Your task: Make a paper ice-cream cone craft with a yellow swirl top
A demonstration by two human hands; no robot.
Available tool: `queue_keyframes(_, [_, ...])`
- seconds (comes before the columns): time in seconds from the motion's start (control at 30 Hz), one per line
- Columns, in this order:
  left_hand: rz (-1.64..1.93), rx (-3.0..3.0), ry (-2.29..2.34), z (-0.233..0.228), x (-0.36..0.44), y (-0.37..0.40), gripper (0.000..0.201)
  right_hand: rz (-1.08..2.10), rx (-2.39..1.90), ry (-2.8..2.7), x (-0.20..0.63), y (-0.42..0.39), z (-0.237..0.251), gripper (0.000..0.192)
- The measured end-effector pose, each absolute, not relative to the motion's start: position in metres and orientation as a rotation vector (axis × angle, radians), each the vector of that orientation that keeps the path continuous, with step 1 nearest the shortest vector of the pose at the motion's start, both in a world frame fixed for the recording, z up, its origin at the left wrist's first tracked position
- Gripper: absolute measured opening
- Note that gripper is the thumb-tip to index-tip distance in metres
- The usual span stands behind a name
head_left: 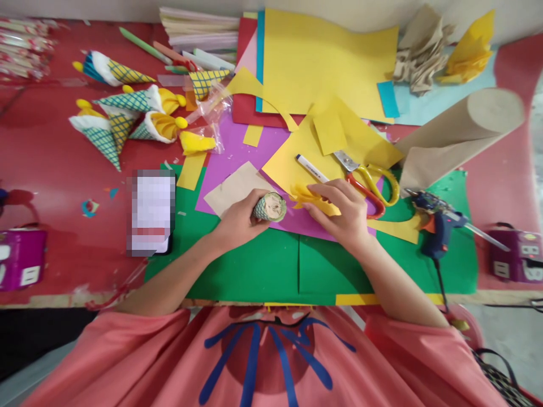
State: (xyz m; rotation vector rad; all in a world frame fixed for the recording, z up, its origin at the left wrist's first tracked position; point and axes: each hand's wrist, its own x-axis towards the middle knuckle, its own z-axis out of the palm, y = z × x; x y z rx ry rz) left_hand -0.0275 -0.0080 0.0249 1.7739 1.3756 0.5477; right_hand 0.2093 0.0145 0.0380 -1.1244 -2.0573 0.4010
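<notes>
My left hand (245, 215) is closed around a small paper cone (262, 208) with a green criss-cross pattern. The cone's wide end faces up and shows crumpled pale paper (275, 207) stuffed inside. My right hand (341, 212) is just right of it, thumb and forefinger apart, over a frilly piece of yellow crepe paper (307, 195). Whether the fingertips touch that crepe paper I cannot tell. A capped marker (311, 167) and scissors (368, 180) with red and yellow handles lie beyond the right hand, on yellow and purple sheets.
Finished-looking cones (99, 135) with white rims lie at the left, beyond a phone (151, 212). A glue gun (439, 232) with a cord rests at the right, near a beige paper roll (466, 130). Yellow card sheets (326, 62) are stacked at the back.
</notes>
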Motion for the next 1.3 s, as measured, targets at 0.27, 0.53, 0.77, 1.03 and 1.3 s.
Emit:
queue_keyframes(0.27, [0.587, 1.839, 1.419, 0.023, -0.028, -0.008, 0.041, 0.589, -1.052, -1.835, 0.204, 0.013, 0.034, 0.011])
queue_keyframes(0.53, [0.672, 1.797, 1.474, 0.023, -0.028, -0.008, 0.04, 0.645, -1.212, -2.165, 0.207, 0.018, 0.036, 0.033])
queue_keyframes(0.77, [0.738, 1.777, 1.49, 0.019, -0.029, -0.006, 0.04, 0.86, -1.105, -2.344, 0.225, 0.032, 0.05, 0.049])
queue_keyframes(1.03, [0.732, 1.759, 1.504, 0.021, -0.029, -0.003, 0.04, 0.285, -0.833, -2.736, 0.21, 0.059, 0.044, 0.062])
queue_keyframes(1.3, [0.748, 1.807, 1.522, 0.022, -0.029, -0.004, 0.04, 0.094, -0.646, -2.757, 0.19, 0.062, 0.015, 0.061])
